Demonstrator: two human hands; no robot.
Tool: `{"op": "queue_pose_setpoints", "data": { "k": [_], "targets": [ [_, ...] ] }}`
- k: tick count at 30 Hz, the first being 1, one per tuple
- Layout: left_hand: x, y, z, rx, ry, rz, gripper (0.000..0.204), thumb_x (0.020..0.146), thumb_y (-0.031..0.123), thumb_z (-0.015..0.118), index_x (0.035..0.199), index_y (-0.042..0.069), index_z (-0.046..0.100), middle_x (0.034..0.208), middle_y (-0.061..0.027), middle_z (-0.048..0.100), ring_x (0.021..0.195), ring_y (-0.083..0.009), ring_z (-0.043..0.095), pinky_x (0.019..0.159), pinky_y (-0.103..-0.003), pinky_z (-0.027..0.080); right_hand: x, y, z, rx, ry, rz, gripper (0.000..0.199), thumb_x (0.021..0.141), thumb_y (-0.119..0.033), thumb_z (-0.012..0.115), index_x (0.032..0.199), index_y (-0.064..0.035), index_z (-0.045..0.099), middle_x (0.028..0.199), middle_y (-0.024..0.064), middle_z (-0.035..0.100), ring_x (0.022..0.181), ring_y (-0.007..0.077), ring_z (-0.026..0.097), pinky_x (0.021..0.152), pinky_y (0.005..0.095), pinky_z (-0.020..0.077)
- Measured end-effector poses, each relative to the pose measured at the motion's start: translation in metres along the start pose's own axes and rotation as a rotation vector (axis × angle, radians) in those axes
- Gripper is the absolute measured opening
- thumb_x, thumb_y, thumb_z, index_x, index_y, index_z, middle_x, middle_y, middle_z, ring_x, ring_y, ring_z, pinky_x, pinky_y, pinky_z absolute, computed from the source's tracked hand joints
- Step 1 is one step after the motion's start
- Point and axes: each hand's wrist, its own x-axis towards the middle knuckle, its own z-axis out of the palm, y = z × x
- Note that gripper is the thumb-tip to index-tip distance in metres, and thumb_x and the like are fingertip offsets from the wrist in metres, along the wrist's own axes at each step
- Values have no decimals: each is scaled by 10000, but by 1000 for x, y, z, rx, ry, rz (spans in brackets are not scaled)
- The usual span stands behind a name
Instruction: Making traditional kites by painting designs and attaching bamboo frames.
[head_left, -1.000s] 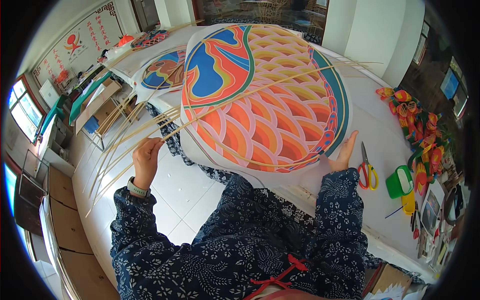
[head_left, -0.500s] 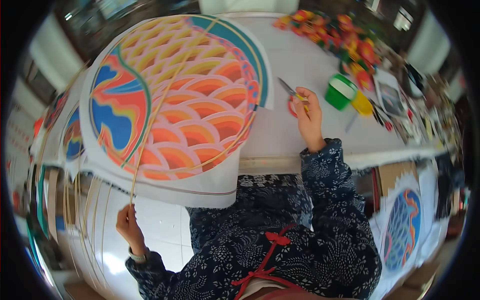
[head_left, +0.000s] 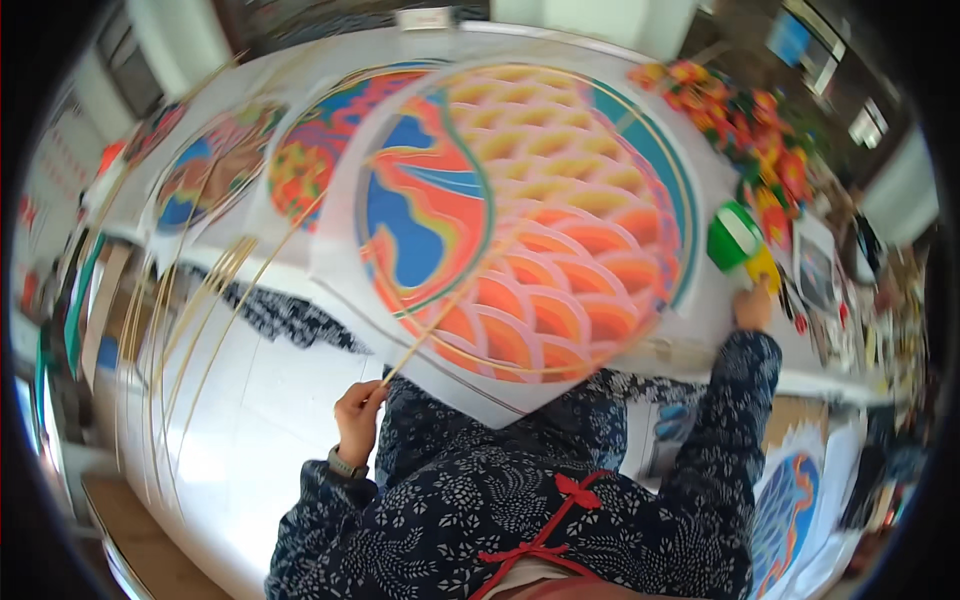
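My left hand (head_left: 358,415) pinches one end of a thin bamboo strip (head_left: 428,334) below the table edge. The strip runs up across a large printed round sheet (head_left: 590,270), with orange and yellow scales and a blue-red swirl, and its far part is blurred. A thin pale hoop follows the sheet's round outline. White paper hangs over the table's front edge near my lap. My right hand (head_left: 755,308) is at the right, at a yellow object (head_left: 764,270) next to a green container (head_left: 735,238) with a white top. Its fingers are smeared and partly hidden; no scissors show in it.
More painted round sheets (head_left: 300,165) lie at the left of the white table (head_left: 600,50). Several bamboo strips (head_left: 205,300) stick out over its left front edge. Red and yellow flowers (head_left: 745,115) line the back right. Another printed sheet (head_left: 790,520) hangs low at the right.
My right hand, which held scissors, has moved right to the yellow object beside the green container. My left hand still holds the bamboo strip. The view has turned left.
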Motion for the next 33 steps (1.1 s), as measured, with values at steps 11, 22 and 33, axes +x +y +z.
{"op": "queue_pose_setpoints", "data": {
  "k": [11,22,33],
  "targets": [
    [11,-1,-16,-50,-243,-80,124,871,73,690,963,-8,710,836,-66,686,744,-108,610,667,-242,485,10,-128,-122,1283,326,-203,345,1012,-214,462,1258,8,558,1047,83,674,980,175,623,926,309,463],
    [23,5,3,61,-701,-12,168,886,146,682,990,15,703,876,-79,693,775,-149,647,704,-274,516,-69,-463,-105,1699,-662,-585,309,980,-223,562,1142,31,630,940,49,644,864,130,583,807,263,466],
    [26,-18,32,-398,-762,-214,285,952,231,626,1120,4,664,1021,-65,705,943,-125,631,850,-281,508,-56,-601,-31,1136,-1089,-935,202,966,-207,582,952,-28,674,719,-11,593,627,60,523,557,192,412]
  ]
}}
